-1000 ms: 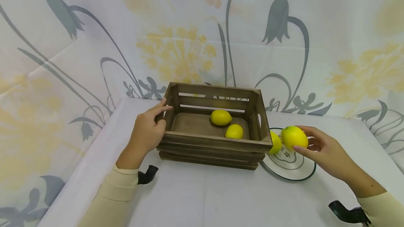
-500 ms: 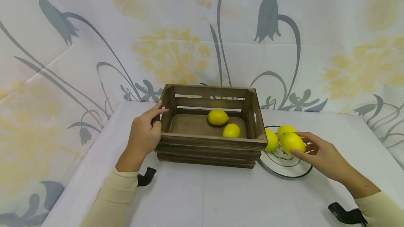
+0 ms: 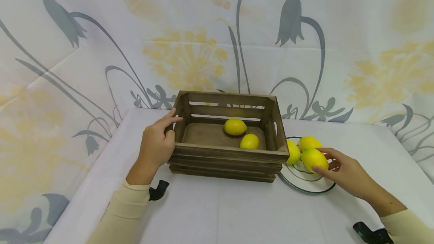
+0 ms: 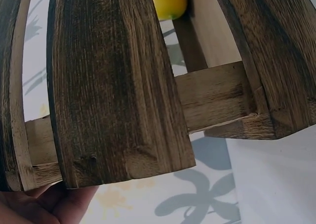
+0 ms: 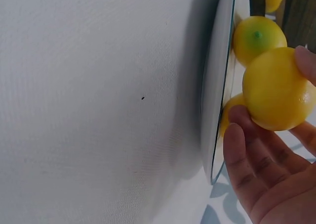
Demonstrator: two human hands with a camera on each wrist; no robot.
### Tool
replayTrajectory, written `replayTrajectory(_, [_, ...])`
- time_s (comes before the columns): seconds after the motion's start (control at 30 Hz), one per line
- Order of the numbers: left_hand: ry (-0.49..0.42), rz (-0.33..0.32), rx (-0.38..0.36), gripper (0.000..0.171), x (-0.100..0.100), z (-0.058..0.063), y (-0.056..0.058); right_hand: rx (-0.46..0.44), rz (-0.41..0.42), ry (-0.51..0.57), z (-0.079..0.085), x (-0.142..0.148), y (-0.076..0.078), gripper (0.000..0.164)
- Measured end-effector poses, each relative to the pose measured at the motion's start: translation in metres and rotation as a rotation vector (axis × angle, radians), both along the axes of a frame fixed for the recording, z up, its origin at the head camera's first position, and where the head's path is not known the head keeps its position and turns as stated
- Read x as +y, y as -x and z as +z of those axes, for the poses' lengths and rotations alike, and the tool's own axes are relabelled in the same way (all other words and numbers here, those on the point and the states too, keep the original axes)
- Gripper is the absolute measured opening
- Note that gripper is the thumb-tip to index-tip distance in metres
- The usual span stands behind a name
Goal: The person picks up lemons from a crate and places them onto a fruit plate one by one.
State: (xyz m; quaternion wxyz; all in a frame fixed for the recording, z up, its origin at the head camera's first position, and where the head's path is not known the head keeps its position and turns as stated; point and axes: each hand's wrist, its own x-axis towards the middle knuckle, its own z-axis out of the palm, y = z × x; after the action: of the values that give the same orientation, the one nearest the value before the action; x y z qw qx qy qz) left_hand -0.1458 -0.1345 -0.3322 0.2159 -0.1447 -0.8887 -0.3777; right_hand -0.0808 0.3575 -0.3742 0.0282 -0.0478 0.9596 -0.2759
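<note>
In the head view my left hand (image 3: pixel 156 144) grips the left end of a slatted brown wooden crate (image 3: pixel 230 153), one finger lying over its rim. The left wrist view shows fingertips (image 4: pixel 74 201) under the slats. Two yellow lemons (image 3: pixel 235 127) lie on the crate's floor. To the right, my right hand (image 3: pixel 349 172) pinches a lemon (image 3: pixel 314 160) between thumb and fingers above a white plate (image 3: pixel 306 187). Two more lemons are on that plate: one at the back (image 3: pixel 310 144), one at the left (image 3: pixel 293 152), partly hidden by the crate.
A white cloth (image 3: pixel 217 210) covers the table. Behind it hangs a curtain (image 3: pixel 203 29) with grey and yellow flowers. Black curved pieces, one by each wrist (image 3: pixel 158 190), sit near the sleeves. The plate's left edge is tucked behind the crate's right end.
My right hand has lowered the lemon toward the front of the plate, and the rear lemon has come into sight behind it. The left hand keeps its hold on the crate.
</note>
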Motion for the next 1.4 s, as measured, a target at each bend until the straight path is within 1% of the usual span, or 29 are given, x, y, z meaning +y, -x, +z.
replayTrajectory(0.23, [-0.001,0.007,0.034,0.052,0.0015,0.0004,0.0018,0.009,0.008,-0.012,-0.0004,0.0006,0.0004,0.069])
replayTrajectory(0.37, [0.002,0.007,0.033,0.052,0.0014,-0.0016,0.0016,-0.006,0.010,-0.014,-0.0027,0.0009,-0.0006,0.070])
replayTrajectory(0.57, [-0.003,0.005,0.040,0.051,0.0031,-0.0019,0.0002,0.044,0.025,-0.025,-0.0040,0.0028,-0.0007,0.066])
replayTrajectory(0.77, [0.005,0.013,0.028,0.051,0.0031,-0.0022,-0.0004,0.042,0.028,-0.034,-0.0045,0.0030,-0.0001,0.066])
replayTrajectory(0.97, [0.000,0.009,0.050,0.050,0.0026,-0.0017,0.0008,0.074,0.041,-0.028,-0.0033,0.0033,-0.0004,0.064])
replayTrajectory(1.23, [-0.003,0.010,0.035,0.050,0.0028,-0.0027,-0.0016,0.064,0.041,-0.014,-0.0040,0.0037,-0.0006,0.066])
replayTrajectory(1.4, [-0.007,0.008,0.048,0.049,0.0026,-0.0022,-0.0005,0.070,0.038,-0.020,-0.0063,0.0053,0.0007,0.066])
